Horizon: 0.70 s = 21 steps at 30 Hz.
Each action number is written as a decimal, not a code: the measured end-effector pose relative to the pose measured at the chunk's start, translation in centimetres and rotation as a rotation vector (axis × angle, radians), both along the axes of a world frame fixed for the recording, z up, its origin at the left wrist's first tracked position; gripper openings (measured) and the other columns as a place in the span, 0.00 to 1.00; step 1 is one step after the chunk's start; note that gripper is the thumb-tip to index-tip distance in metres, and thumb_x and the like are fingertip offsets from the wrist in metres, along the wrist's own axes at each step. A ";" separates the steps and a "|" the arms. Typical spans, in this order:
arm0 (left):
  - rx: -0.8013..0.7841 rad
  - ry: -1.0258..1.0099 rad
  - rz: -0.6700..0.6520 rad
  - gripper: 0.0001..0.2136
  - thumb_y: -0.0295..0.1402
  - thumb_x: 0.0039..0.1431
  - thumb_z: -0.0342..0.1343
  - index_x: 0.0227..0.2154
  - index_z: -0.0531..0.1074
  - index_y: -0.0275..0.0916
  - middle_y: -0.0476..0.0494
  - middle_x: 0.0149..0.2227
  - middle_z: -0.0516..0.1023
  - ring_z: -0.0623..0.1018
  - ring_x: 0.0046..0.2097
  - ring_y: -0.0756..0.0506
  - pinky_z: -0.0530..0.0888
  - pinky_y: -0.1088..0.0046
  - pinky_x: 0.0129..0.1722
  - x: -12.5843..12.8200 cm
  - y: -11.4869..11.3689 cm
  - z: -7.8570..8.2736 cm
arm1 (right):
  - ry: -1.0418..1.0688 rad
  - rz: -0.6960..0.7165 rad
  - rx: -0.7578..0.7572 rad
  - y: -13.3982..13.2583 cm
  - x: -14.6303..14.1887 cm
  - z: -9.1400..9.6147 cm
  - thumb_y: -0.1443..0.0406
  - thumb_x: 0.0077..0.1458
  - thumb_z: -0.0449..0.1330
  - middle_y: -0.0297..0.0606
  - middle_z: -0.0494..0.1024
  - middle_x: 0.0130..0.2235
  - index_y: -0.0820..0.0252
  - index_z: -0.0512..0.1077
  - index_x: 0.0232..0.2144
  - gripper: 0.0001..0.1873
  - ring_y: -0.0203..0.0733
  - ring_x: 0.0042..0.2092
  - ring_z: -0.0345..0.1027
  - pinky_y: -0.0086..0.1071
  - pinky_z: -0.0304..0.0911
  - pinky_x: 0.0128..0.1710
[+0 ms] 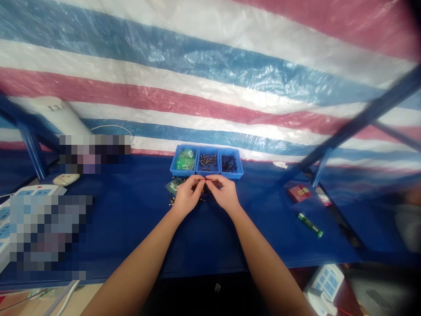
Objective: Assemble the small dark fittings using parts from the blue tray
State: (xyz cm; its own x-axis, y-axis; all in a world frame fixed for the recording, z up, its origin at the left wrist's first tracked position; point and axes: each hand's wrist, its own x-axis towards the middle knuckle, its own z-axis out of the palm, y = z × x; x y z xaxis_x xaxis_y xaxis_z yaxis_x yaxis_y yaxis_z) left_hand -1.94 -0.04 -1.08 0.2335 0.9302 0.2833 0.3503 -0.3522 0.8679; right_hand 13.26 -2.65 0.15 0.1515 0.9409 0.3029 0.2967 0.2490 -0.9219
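Observation:
My left hand [187, 195] and my right hand [225, 191] meet over the blue tabletop [210, 237], thumbs and fingertips pinched together. Whatever sits between the fingertips is too small to make out. Just beyond them stand three joined blue bins. Green-tinted plastic bags [186, 159] fill the left one, small brassy metal parts [208, 161] lie in the middle one, and small black parts [229, 163] in the right one. Beside my left hand are a small clear bag [172, 186] and loose metal pieces [171, 200]. More dark pieces lie partly hidden under my hands.
A white power strip [42, 189] is at the left, near pixelated areas. To the right lie a green packet [310, 224] and a dark red box [298, 192]. A blue metal bar [355, 118] slants there. Behind hangs a striped tarp [197, 61]. Another power strip [329, 281] sits lower right.

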 end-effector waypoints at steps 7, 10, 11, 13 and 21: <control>0.039 0.112 0.033 0.17 0.43 0.64 0.47 0.25 0.69 0.39 0.51 0.21 0.72 0.72 0.25 0.51 0.67 0.77 0.26 -0.3 0.1 0.3 | -0.019 0.047 0.015 0.0 -0.3 -0.1 0.62 0.54 0.61 0.36 0.81 0.36 0.56 0.79 0.38 0.10 0.41 0.34 0.74 0.32 0.69 0.33; 0.029 0.075 0.032 0.16 0.44 0.64 0.48 0.28 0.70 0.39 0.51 0.21 0.71 0.71 0.24 0.51 0.67 0.77 0.25 -0.3 0.1 0.2 | -0.018 0.027 0.001 0.0 -0.3 -0.2 0.61 0.55 0.60 0.36 0.81 0.36 0.55 0.79 0.38 0.10 0.41 0.34 0.74 0.33 0.69 0.34; 0.021 0.045 0.029 0.14 0.44 0.63 0.49 0.31 0.71 0.39 0.51 0.22 0.71 0.71 0.24 0.51 0.67 0.77 0.25 -0.3 0.0 0.1 | -0.012 0.015 -0.007 0.0 -0.3 -0.2 0.60 0.55 0.60 0.37 0.81 0.36 0.55 0.79 0.38 0.11 0.41 0.33 0.74 0.33 0.70 0.34; 0.008 -0.012 0.009 0.13 0.44 0.62 0.50 0.37 0.72 0.39 0.51 0.23 0.72 0.72 0.24 0.50 0.68 0.77 0.26 -0.3 -0.1 0.0 | 0.018 -0.003 -0.028 0.1 -0.2 -0.4 0.59 0.55 0.60 0.37 0.82 0.35 0.55 0.79 0.38 0.11 0.42 0.33 0.74 0.34 0.70 0.34; 0.085 -0.017 -0.072 0.14 0.41 0.61 0.52 0.46 0.72 0.41 0.53 0.23 0.70 0.70 0.25 0.52 0.68 0.78 0.28 0.0 -0.2 -0.1 | 0.292 0.075 -0.173 0.5 -0.1 -0.6 0.53 0.51 0.63 0.39 0.82 0.35 0.58 0.80 0.37 0.17 0.46 0.37 0.77 0.37 0.73 0.36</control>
